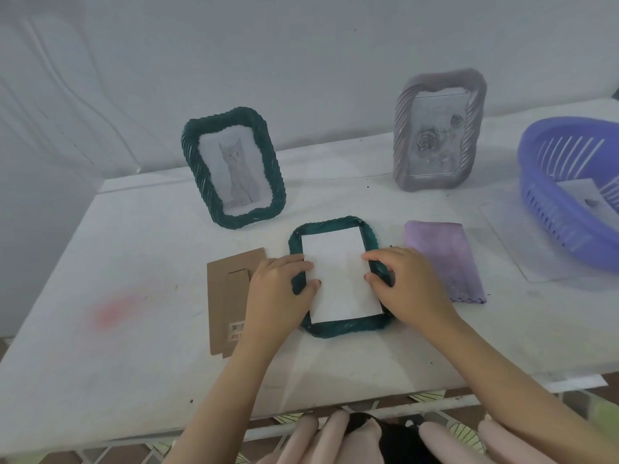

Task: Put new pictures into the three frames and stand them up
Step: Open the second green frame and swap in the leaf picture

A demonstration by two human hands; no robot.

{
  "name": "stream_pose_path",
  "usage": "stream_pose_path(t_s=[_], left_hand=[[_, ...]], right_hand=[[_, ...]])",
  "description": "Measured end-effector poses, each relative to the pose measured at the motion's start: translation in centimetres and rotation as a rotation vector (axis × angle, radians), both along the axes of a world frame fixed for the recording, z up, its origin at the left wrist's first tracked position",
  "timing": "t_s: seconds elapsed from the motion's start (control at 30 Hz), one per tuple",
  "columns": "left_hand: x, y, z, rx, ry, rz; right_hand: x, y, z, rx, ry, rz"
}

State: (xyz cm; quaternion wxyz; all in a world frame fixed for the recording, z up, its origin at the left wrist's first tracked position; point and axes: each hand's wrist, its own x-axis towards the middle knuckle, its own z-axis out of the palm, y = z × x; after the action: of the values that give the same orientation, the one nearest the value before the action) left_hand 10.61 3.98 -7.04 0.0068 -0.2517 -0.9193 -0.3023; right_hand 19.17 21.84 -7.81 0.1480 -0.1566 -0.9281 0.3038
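A dark green frame (330, 226) lies face down in the middle of the table, with a white picture sheet (338, 272) lying blank side up in its back. My left hand (278, 289) grips the frame's left edge, thumb on the sheet. My right hand (405, 283) grips the right edge, thumb on the sheet too. A brown cardboard backing (224, 296) lies flat just left of my left hand. A second green frame (234, 167) with a cat picture stands at the back left. A grey frame (438, 132) with a rose picture stands at the back right.
A folded purple cloth (445, 259) lies right of the flat frame. A purple plastic basket (569, 185) holding a sheet sits at the right edge, on a clear sheet (509, 249). A wall runs behind the white table (134, 329).
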Motion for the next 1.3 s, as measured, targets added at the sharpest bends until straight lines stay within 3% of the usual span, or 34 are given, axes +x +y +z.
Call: stream_pose_path(t_s=[0.43, 0.63, 0.73, 0.83, 1.0, 1.13, 1.3], left_hand=[[0.2, -0.5, -0.4, 0.1, 0.005, -0.002], [-0.4, -4.0, 0.6, 0.194, 0.022, 0.222], [-0.8, -6.1, 0.8, 0.08, 0.013, 0.426], [-0.5, -7.0, 1.1, -0.068, -0.119, 0.507], [0.3, -5.9, 1.6, -0.063, -0.173, 0.506], [-0.2, -5.2, 1.8, 0.056, -0.245, 0.559], [-1.1, -4.9, 1.8, -0.029, -0.295, 0.602]], right_hand=[[0.3, -0.2, -0.2, 0.031, -0.013, 0.016], [0.6, -0.5, -0.6, 0.065, 0.045, 0.023], [0.7, -0.6, -0.6, 0.045, 0.023, -0.016], [0.8, -0.7, -0.6, 0.034, -0.01, -0.037], [0.7, -0.7, -0.6, 0.034, -0.016, -0.045], [0.8, -0.8, -0.7, 0.047, -0.012, -0.047], [0.9, -0.8, -0.8, 0.053, -0.007, -0.04]])
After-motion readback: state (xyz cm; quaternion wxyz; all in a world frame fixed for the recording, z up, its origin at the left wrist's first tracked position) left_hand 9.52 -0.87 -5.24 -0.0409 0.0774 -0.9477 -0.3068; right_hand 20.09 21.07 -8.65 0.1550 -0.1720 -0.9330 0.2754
